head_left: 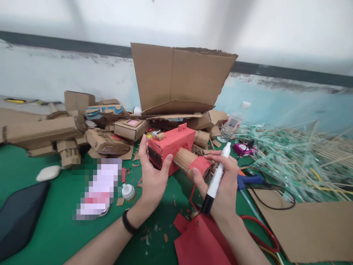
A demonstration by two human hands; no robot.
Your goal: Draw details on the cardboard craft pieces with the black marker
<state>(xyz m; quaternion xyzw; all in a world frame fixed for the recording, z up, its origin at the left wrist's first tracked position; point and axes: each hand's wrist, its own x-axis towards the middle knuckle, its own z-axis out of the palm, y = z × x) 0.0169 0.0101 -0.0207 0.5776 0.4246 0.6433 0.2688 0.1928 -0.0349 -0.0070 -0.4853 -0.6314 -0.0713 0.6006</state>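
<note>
A red paper-covered cardboard box (176, 143) with a small tab on top is held in my left hand (154, 176), thumb on its near side and fingers at its dark left end. From its right side sticks a corrugated cardboard tube (185, 159), banded with red paper (201, 165) near its end. My right hand (220, 184) grips a white marker with a black end (216, 180), and its thumb and fingertips also touch the tube's end. Red paper (201, 239) lies on the green table below my right hand.
Cardboard models (44, 132) and scraps lie left and behind. A large cardboard sheet (184, 73) stands against the wall. A phone (100, 187) and small bottle (128, 191) lie left. To the right are a blue glue gun (249, 180), a plastic bottle (231, 125) and thin sticks (309, 158).
</note>
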